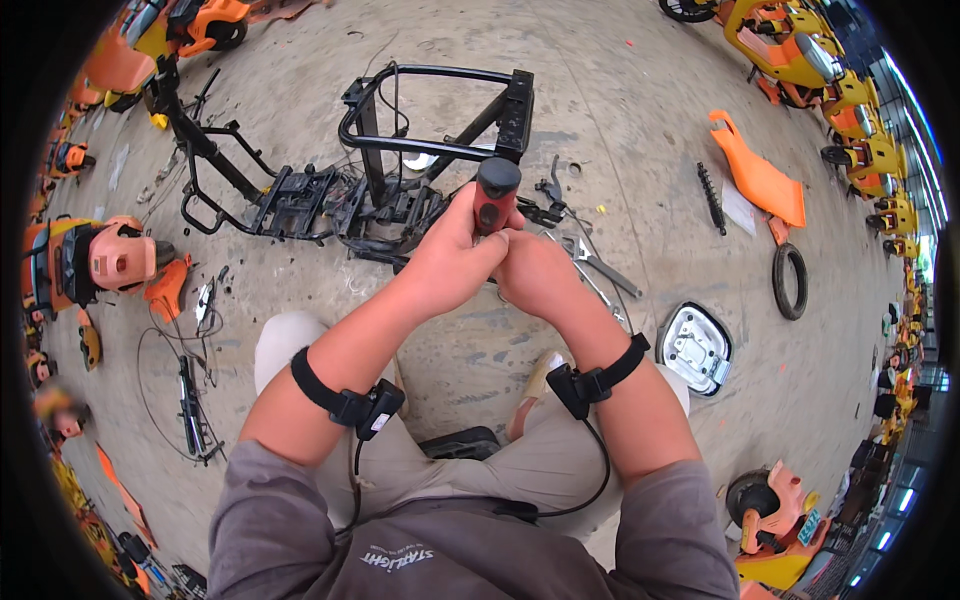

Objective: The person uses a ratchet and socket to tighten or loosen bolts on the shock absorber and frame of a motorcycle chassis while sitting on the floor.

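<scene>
At 10 o'clock from the hands, black frame [374, 165] crowds that side; wrench [608, 272] at 3, silver shell [695, 348] at 4. Left hand [445, 265] and right hand [538, 270] closed round red-and-black tool [496, 195], dial centre. Scuffed concrete floor [610, 90], scooters [780, 50] at 2.

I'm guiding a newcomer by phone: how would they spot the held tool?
Find the black frame on the floor. At its near side, the left hand grips the tool beside the right hand. Its red body and round dark end distinguish it from the grey wrench nearby.
</scene>
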`<action>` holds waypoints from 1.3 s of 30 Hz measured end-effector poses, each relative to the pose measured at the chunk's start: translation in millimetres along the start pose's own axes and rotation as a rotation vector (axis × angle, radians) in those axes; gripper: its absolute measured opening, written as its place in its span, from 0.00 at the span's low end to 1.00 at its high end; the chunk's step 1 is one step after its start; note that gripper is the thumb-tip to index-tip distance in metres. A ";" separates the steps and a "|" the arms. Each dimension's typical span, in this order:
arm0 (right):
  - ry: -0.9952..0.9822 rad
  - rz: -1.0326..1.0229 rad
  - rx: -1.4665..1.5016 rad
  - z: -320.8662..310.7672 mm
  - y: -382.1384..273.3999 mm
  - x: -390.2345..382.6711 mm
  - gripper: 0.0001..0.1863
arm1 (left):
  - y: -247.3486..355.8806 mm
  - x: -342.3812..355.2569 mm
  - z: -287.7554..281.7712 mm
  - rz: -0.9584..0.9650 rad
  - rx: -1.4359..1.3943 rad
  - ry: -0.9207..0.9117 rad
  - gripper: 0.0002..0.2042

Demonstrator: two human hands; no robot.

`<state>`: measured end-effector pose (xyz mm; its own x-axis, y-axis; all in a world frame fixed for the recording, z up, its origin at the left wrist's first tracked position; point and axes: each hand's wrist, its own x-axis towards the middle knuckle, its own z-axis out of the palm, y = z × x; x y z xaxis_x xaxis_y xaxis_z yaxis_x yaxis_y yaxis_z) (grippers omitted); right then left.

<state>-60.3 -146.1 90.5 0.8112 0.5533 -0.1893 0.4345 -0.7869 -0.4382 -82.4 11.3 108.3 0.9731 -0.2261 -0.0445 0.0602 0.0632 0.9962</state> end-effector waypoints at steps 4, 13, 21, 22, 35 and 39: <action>0.065 -0.037 -0.035 11.4 9.8 -0.6 0.12 | 0.0 0.4 3.5 -0.009 -0.002 0.011 0.19; 0.288 -0.250 -0.191 31.6 21.2 1.3 0.12 | 2.9 1.2 4.0 -0.015 -0.099 0.062 0.18; 0.407 -0.245 -0.139 44.7 22.1 2.7 0.13 | 7.0 1.8 3.2 -0.087 -0.132 0.106 0.16; 0.408 -0.245 -0.139 44.1 21.5 2.4 0.13 | 6.1 2.2 2.8 -0.086 -0.132 0.106 0.16; 0.483 -0.225 -0.065 45.2 18.3 4.1 0.15 | 5.6 5.2 2.5 -0.054 -0.157 0.132 0.14; 0.486 -0.236 -0.081 49.0 20.5 6.5 0.15 | 4.6 6.1 -0.3 -0.053 -0.188 0.113 0.14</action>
<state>-65.2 -145.3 37.3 0.7673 0.5424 0.3422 0.6397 -0.6859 -0.3469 -76.1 10.4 112.6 0.9855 -0.1245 -0.1152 0.1423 0.2364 0.9612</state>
